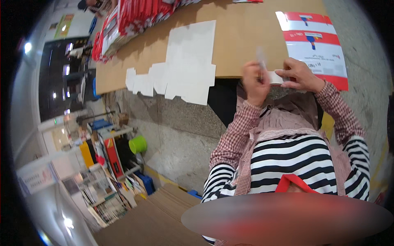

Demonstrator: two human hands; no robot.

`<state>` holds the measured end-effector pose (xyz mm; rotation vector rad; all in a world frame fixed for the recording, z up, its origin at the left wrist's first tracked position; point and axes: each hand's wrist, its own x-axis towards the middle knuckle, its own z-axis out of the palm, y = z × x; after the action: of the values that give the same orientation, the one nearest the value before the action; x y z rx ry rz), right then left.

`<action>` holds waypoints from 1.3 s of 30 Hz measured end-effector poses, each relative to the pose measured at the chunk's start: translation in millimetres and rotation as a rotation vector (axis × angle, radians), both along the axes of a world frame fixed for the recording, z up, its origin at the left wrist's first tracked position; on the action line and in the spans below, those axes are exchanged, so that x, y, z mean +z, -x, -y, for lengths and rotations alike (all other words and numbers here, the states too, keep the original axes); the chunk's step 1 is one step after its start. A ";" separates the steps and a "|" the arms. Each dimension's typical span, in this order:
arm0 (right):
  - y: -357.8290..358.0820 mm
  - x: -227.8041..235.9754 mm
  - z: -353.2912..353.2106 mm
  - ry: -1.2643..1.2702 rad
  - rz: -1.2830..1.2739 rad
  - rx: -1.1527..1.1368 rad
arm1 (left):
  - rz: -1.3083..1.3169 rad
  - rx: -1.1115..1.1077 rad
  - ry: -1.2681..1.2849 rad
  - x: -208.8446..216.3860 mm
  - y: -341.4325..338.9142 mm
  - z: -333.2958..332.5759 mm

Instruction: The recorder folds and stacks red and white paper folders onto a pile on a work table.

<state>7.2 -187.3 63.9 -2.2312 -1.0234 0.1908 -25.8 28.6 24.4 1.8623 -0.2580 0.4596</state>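
At the near edge of the cardboard-covered table (250, 37), my two hands are close together. My left hand (255, 84) is closed and smeared by motion, with a pale, thin strip (261, 57) sticking up from its fingers. My right hand (303, 76) pinches the end of a small white piece (275, 77), which spans the gap between both hands; its kind is unclear. Left of them lies a flat white die-cut box blank (191, 57), overhanging the near edge. Just right of my right hand are red-and-white printed flat packages (318, 57).
A large pile of red-and-white printed flat packages (143, 16) covers the far left of the table. Below left, a green bin (138, 144) stands on the floor near a cluttered rack (113, 156). Brown cardboard (164, 217) fills the lower left. Another person (98, 6) appears at the far left.
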 end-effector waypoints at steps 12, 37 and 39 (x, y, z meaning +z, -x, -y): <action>35.0 8.2 64.0 0.170 0.224 -0.318 | 0.135 -0.444 -0.807 15.6 -31.9 26.3; 75.7 -30.3 145.1 -0.452 0.065 -1.101 | 0.031 -0.289 -1.027 4.8 -55.7 59.5; 85.6 -23.2 138.1 -1.283 -0.378 -1.257 | 0.011 -0.237 -1.020 4.1 -49.9 67.5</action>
<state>-78.4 -325.4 40.6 -1.1564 0.5198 -0.4639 24.1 -38.9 28.5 2.7628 -0.8234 0.1625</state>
